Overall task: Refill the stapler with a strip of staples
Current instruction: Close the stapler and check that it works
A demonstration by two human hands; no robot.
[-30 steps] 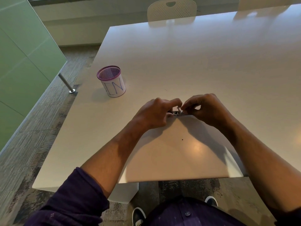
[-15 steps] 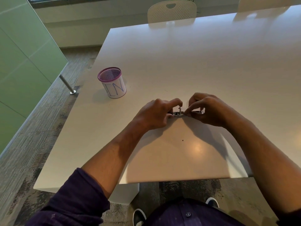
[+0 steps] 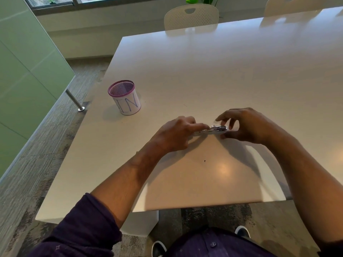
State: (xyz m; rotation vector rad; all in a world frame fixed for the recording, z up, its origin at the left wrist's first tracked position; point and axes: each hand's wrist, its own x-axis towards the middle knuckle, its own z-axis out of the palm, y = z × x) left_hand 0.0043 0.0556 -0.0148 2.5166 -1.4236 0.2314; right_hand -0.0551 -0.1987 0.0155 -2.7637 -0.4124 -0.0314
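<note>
Head view looks down on a large white table (image 3: 222,75) with both bare forearms reaching in from the near edge. A small silver metal stapler (image 3: 215,129) lies low at the middle of the table, just above or on its surface, held between the two hands. The left hand (image 3: 178,134) is curled, its forefinger and thumb pinching the stapler's left end. The right hand (image 3: 246,125) cups the stapler's right end, thumb under and beside it, the fingers (image 3: 225,115) arched loosely above it and slightly spread. Whether a strip of staples sits in the stapler cannot be told; the metal is small and blurred.

Well to the left, apart from the hands, stands an upright purple wire-mesh pen cup (image 3: 124,97) with a white paper band bearing blue handwritten letters. What shows of its inside is bare mesh. A white perforated chair (image 3: 191,16) stands at the far edge of the table.
</note>
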